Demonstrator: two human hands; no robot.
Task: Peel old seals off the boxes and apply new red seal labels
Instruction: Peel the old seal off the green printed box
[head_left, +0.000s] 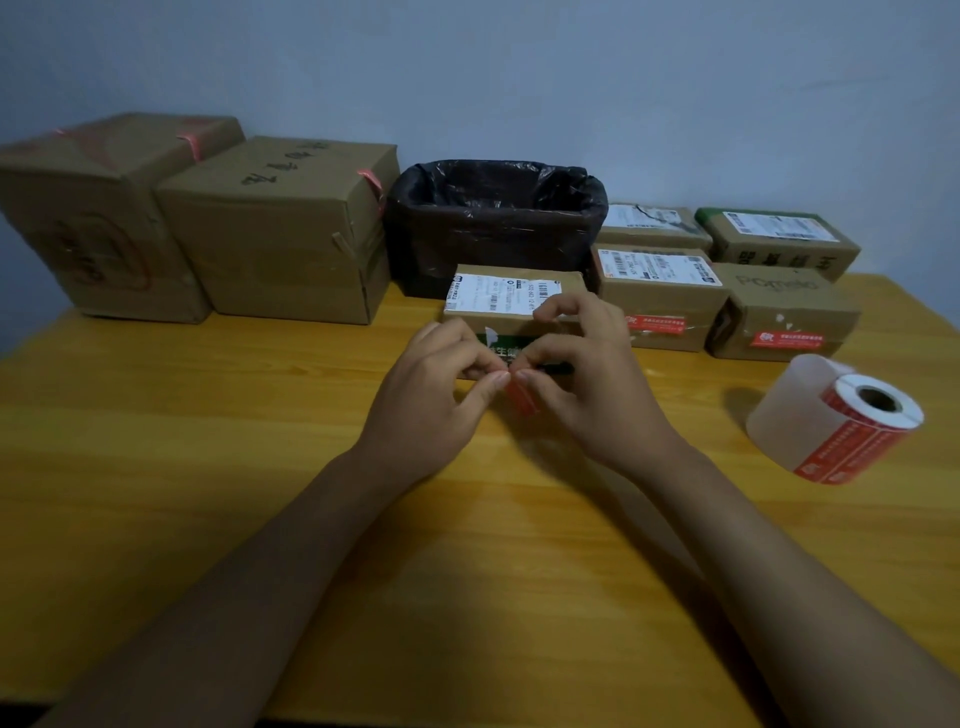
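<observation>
Seven cardboard boxes sit on the yellow wooden desk (208, 467), plus one bin and one roll of labels.

Both hands meet above the middle of the desk, and between them they pinch one small red label (523, 397). The left hand (431, 395) has thumb and forefinger closed tight on the label's upper edge, the other fingers curled under. The right hand (587, 374) pinches the same edge from the other side, thumb and forefinger nearly touching those of the left, while its remaining fingers arch up loosely. So each grip is narrow and closed on the label, which hangs down from the fingertips just above the desk.

Directly behind the grip, just past the fingers, stands a small box (511, 306) with a white shipping slip on top and a green band on its near face. To the right of it stand four more small boxes in two rows; the two nearer ones, one (660, 306) beside the right hand and one (784, 317) farther out, each carry a red seal on the front.

Far to the left of the grip stand two big boxes, one (93, 218) at the edge and one (280, 234) beside it.

Behind the grip, beyond the small box, is the bin lined with a black bag (498, 218).

Well to the right of the right hand lies the roll of red labels (841, 421), on its side.
</observation>
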